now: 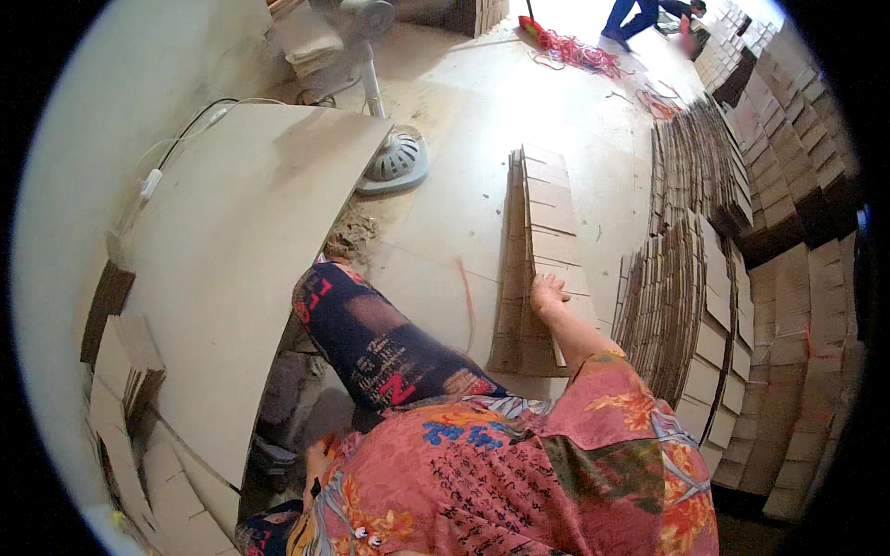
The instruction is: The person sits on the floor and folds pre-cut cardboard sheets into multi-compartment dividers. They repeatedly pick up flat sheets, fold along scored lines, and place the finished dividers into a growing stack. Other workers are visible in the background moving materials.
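Slotted cardboard strips (554, 208) lie in a long bundle on the floor (426, 241), at one o'clock from my spot behind the worker's shoulder, with the broad pale table (232, 204) at ten and packed cardboard stacks (663, 306) at two. The step in hand looks like steadying that bundle: the right hand (551, 291) rests on its near half, fingers loosely spread, while the left hand (320, 459), at nine, is too hidden to tell its state. Next, I'd judge, calls for a firm right-hand grip on an edge.
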The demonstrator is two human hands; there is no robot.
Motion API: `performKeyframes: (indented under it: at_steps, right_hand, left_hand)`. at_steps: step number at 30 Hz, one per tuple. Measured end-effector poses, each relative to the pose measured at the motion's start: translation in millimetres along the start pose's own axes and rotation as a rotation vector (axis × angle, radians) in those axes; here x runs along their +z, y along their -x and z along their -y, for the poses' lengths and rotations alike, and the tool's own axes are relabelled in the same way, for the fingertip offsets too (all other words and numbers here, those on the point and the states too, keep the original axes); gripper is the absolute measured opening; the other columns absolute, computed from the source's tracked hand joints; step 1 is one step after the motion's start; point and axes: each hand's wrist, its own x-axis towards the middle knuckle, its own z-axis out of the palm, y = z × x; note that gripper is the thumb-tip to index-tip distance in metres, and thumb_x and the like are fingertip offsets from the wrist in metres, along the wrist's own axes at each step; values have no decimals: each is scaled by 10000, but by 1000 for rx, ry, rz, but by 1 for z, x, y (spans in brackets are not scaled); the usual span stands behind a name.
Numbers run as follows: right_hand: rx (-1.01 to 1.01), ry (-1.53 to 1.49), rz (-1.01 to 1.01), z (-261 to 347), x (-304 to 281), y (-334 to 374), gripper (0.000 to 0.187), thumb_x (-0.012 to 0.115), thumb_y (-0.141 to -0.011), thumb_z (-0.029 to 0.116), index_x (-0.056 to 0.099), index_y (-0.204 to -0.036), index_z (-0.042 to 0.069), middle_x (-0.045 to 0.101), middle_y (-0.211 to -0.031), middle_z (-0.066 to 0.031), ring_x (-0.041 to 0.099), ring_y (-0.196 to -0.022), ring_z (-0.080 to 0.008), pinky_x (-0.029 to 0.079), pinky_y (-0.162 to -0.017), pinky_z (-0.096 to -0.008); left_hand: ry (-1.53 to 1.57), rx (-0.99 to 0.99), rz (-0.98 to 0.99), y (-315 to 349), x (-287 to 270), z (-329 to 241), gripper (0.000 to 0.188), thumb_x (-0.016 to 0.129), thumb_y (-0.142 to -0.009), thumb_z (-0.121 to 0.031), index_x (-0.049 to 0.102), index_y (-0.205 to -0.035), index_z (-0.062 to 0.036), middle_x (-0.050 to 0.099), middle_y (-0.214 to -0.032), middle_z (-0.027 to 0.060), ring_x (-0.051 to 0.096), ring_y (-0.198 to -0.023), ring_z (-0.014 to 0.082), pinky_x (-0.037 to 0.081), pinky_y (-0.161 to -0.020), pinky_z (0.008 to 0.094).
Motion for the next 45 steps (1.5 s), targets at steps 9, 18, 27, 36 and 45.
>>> performKeyframes:
  at_steps: [9,18,27,36,45]
  right_hand:
    - [-79,-144,90,-16,34,-46,371,510,-879,259,509,-1194,65,576,-1144,-177,559,-1030,-298,444,-852,-447]
    - [-919,-744,-154,137,10,94,386,615,-852,97,523,-1201,-40,576,-1147,-229,561,-1069,-287,428,-898,-337]
    - [-1782,-652,-276,257,-91,318,221,571,-829,-30,601,-1047,-9,604,-1084,-183,584,-1028,-328,462,-882,-354]
    - [-1784,-470,29,262,-76,332,188,608,-779,-32,616,-967,-25,618,-791,-181,620,-685,-318,488,-591,-342]
    - [-1766,-365,10,276,-70,332,154,614,-791,4,626,-943,-12,613,-772,-175,616,-683,-323,495,-592,-353]
  left_hand:
    - [184,-48,-60,2,18,-21,396,483,-885,-296,573,-1188,-58,622,-1077,180,614,-943,311,475,-777,382]
    - [236,158,-938,95,-144,-135,226,612,-825,-37,631,-1048,-6,652,-1023,157,635,-916,219,491,-809,311]
    - [-361,-543,-1302,148,-331,6,612,629,-827,-184,340,-1336,-7,265,-1421,211,332,-1274,353,338,-1021,419]
    - [-523,-730,-1140,141,-412,55,200,504,-865,-97,565,-1048,-46,619,-909,145,604,-830,331,488,-654,447]
    - [-877,-172,-1534,131,-456,27,145,557,-777,-92,631,-901,-87,624,-846,105,610,-777,294,497,-622,404]
